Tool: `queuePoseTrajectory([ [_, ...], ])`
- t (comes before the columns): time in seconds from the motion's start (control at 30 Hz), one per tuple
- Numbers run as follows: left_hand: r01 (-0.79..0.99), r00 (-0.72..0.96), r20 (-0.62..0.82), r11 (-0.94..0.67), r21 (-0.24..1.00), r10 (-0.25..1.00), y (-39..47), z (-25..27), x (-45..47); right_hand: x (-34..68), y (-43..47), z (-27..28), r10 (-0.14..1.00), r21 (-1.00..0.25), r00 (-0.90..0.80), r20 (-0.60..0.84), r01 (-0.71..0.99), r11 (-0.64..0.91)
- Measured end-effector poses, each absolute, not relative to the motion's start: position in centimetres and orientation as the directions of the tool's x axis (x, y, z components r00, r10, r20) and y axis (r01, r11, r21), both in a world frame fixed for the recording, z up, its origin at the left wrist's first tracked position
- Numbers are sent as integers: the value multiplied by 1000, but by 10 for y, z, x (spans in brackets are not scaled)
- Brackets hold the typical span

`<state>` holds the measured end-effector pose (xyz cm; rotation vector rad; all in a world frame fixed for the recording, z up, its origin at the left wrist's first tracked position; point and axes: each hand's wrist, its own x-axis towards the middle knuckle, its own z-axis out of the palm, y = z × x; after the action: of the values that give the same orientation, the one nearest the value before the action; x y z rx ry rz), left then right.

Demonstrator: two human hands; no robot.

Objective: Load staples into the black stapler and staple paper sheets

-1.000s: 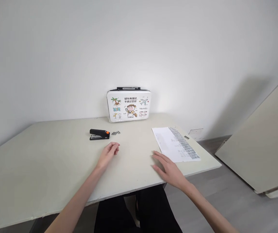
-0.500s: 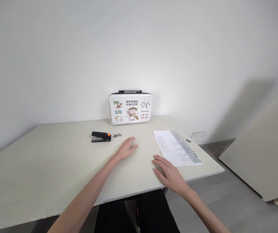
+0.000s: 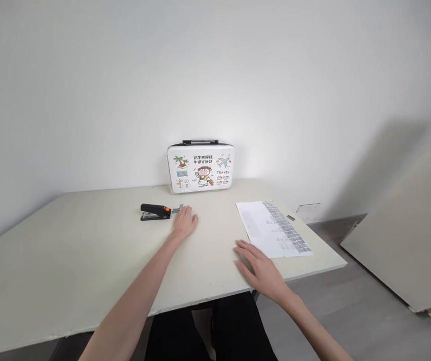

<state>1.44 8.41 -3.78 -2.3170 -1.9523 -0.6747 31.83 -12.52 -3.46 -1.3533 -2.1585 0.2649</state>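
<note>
My left hand (image 3: 185,222) reaches over the table with fingers outstretched, right beside the small grey staple strips (image 3: 176,209) and partly covering them. Whether the fingertips touch the strips I cannot tell. Just left of the strips lies a black stapler (image 3: 155,211) with an orange patch at its right end. My right hand (image 3: 260,266) rests at the near side of the table, fingers spread and holding nothing. Its back meets the lower left corner of a printed sheet of paper (image 3: 264,228).
A white case (image 3: 201,169) with cartoon prints and a black handle stands upright against the wall. One more small grey strip (image 3: 291,217) lies right of the paper. The table (image 3: 87,260) ends close by on the right, and a pale panel (image 3: 399,240) stands beyond it.
My left hand has moved left and slightly away from me, from bare table to the staple strips. My right hand stays beside the paper.
</note>
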Motion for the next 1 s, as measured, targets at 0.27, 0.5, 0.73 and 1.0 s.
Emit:
queuePoseTrajectory([
  [0.27,967,37,276,-104,233,960,85,-39,15,318,-126,-34,880,-471,-321,352,752,462],
  [0.5,951,151,251,-209,226,956,53,-40,11,345,-113,-33,900,-507,-254,354,757,413],
  [0.73,908,282,257,-344,238,924,-8,-43,-6,416,-78,-54,964,-451,31,265,887,96],
  [1.0,875,324,264,-394,281,909,-20,-26,3,341,-127,-44,963,-425,-91,253,884,195],
])
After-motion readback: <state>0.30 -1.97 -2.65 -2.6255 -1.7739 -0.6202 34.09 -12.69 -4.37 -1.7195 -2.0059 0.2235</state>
